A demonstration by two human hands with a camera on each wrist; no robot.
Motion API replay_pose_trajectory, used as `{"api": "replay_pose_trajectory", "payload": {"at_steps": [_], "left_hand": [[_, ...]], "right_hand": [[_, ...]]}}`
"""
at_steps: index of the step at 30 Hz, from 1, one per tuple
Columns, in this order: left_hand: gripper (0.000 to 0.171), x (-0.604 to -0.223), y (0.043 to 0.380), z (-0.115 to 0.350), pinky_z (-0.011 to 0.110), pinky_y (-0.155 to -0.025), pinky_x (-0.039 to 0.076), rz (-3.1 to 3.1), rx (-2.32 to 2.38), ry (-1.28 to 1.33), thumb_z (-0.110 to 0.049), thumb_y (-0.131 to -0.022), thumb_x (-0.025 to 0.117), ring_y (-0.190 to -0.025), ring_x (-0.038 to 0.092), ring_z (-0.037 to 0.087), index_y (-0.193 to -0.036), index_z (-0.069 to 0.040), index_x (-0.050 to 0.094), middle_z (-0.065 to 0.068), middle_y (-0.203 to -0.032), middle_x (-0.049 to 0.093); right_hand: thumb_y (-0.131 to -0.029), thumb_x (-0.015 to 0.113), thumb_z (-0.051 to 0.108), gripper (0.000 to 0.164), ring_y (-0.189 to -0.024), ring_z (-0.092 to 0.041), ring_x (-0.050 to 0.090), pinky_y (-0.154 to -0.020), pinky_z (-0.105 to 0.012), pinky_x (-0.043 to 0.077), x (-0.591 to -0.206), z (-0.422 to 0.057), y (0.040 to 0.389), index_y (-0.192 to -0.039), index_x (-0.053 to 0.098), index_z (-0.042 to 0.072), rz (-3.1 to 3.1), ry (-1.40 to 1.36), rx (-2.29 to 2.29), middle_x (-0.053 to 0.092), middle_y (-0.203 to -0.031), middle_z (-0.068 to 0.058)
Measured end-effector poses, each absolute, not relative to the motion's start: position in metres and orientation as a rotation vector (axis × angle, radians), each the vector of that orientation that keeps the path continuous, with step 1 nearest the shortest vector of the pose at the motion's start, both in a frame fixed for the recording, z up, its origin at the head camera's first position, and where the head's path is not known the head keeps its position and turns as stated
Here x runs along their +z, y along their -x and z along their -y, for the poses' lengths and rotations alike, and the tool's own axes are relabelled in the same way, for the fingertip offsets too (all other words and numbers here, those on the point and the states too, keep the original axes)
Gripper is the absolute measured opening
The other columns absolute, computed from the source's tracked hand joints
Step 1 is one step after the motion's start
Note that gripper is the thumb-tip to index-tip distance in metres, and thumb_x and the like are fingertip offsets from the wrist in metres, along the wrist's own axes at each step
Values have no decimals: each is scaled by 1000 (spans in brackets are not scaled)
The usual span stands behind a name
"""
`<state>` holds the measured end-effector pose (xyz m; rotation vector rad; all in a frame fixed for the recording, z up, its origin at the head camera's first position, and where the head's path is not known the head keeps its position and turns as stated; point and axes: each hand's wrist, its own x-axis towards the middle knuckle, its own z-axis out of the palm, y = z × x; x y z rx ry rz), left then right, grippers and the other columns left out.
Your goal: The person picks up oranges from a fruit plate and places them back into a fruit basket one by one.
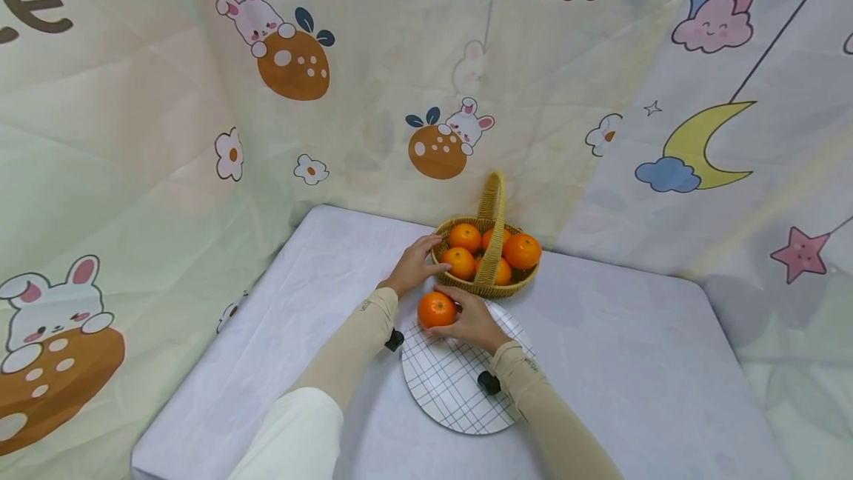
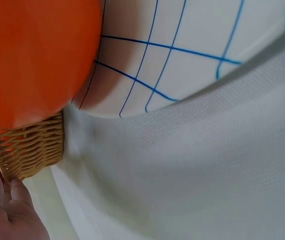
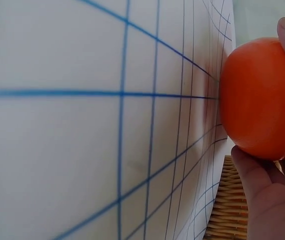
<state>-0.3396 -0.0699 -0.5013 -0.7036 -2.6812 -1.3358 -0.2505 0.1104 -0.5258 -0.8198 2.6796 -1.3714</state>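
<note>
My right hand [image 1: 474, 321] holds an orange [image 1: 436, 310] by its right side, thumb and fingers spread around it. This orange is at the far left part of a round white plate [image 1: 460, 391] with a blue grid; in the right wrist view the orange [image 3: 262, 100] appears close against the plate's surface. My left hand [image 1: 411, 267] is at the left end of a wicker basket [image 1: 489, 289], its fingers extended and touching the rim. Several oranges [image 1: 522, 251] lie in the basket. In the left wrist view, the fingertips meet the basket wall [image 2: 32, 147] and are partly hidden.
The basket's tall arched handle [image 1: 494, 235] rises over its middle. A pale cloth [image 1: 620, 361] covers the table, and a printed curtain [image 1: 373, 58] hangs behind and beside it. Small black devices [image 1: 489, 382] are strapped at both wrists.
</note>
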Motion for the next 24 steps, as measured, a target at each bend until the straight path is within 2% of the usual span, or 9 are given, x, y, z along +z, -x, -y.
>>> {"api": "replay_pose_trajectory", "payload": {"at_steps": [10,15,21,24], "left_hand": [[71,-503,342,71,35,-109,38,2682,-1341,706,-29,-86,76,-136,40,25,-141,6,45,13,-148,42],[72,-503,344,71,33,-110,36,2705,-1349,670,-30,-86,75,-137,38,22,-141,5,45,10,-149,42],[72,-504,344,70,33,-110,36,2703,-1375,670,-29,-86,76,-138,37,23,-141,5,45,11,-149,41],[72,-504,344,70,33,-110,36,2706,-1390,663,-28,-86,77,-138,38,23,-142,5,45,11,-149,41]], "right_hand": [[-66,91,37,88,-116,-17,57,-94,-38,52,-523,-128,242,-141,53,11,-2686,735,-1436,55,-137,4],[-66,90,39,88,-117,-18,57,-94,-39,51,-520,-141,239,-140,54,11,-2695,684,-1490,55,-137,0],[-66,91,38,84,-114,-19,58,-92,-39,53,-515,-159,233,-140,55,19,-2726,627,-1513,56,-135,2],[-68,90,39,83,-115,-21,58,-92,-40,53,-515,-170,230,-140,55,18,-2749,640,-1523,57,-135,1]]}}
